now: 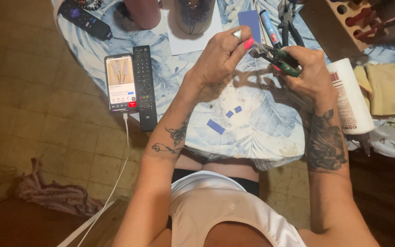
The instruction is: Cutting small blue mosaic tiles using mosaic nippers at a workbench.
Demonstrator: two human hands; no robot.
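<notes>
While the right hand [309, 68] grips the green-handled pliers [277, 57], the left hand [220, 57] touches their tip.

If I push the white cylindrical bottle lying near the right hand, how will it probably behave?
The white cylindrical bottle lies on its side, so it would probably roll. It sits near the edge of the round leaf-patterned table, so it may fall off. Its smooth wall looks slippery.
</notes>
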